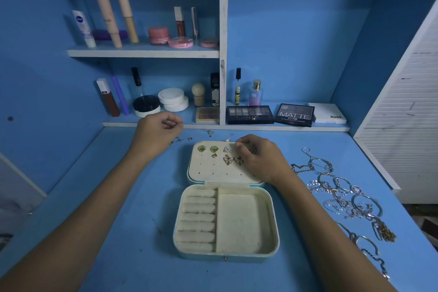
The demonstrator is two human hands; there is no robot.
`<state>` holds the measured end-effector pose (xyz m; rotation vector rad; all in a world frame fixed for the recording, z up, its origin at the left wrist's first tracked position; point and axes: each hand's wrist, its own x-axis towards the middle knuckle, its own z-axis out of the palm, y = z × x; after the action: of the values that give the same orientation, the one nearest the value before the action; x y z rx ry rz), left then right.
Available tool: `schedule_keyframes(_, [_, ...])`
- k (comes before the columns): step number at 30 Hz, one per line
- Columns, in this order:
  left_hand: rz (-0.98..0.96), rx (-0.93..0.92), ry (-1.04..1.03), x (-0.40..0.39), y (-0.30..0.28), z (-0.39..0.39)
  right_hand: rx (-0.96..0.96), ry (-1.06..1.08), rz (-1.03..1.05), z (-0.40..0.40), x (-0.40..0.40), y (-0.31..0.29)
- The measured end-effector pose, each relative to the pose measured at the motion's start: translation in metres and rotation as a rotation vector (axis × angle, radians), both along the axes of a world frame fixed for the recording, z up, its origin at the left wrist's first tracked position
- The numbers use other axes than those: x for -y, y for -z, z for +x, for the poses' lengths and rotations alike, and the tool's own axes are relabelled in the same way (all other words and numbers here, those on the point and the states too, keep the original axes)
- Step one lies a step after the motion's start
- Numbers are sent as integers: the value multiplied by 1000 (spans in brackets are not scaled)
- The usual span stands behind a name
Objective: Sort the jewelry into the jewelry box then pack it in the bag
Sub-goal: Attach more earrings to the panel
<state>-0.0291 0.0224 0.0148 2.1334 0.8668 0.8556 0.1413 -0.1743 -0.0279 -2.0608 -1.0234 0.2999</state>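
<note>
An open jewelry box (226,220) lies mid-worktop (132,232), earrings (214,149) pinned on its lid panel. The right hand (258,156) pinches an earring at the panel's top edge; the left hand (158,128), fingers curled, hovers beyond loose studs (181,139). Chains (341,197) lie right.

Both bare forearms reach forward from the bottom corners. The left hand (159,126) hangs out ahead, wrist bent, fingers curled loosely in toward the thumb; whether they pinch something tiny is unclear. The right hand (257,156) sits lower and nearer the middle, palm down, knuckles up, thumb and forefinger drawn together at the tips in a fine grip
</note>
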Motion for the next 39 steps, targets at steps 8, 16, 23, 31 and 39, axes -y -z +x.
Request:
schedule_keyframes(8, [-70,82,57,31,9,-15,9,4,-8,0,1,-1])
schedule_keyframes(16, [-122,144,80,50,24,-22,9,5,2,-3,2,-4])
schedule_keyframes(23, [-194,209,66,57,26,-26,7,15,5,-4,2,-3])
schedule_keyframes(31, [-245,202,96,60,26,-29,7,15,10,-6,3,-7])
schedule_keyframes(39, [3,183,99,62,30,-28,5,16,61,-9,5,-8])
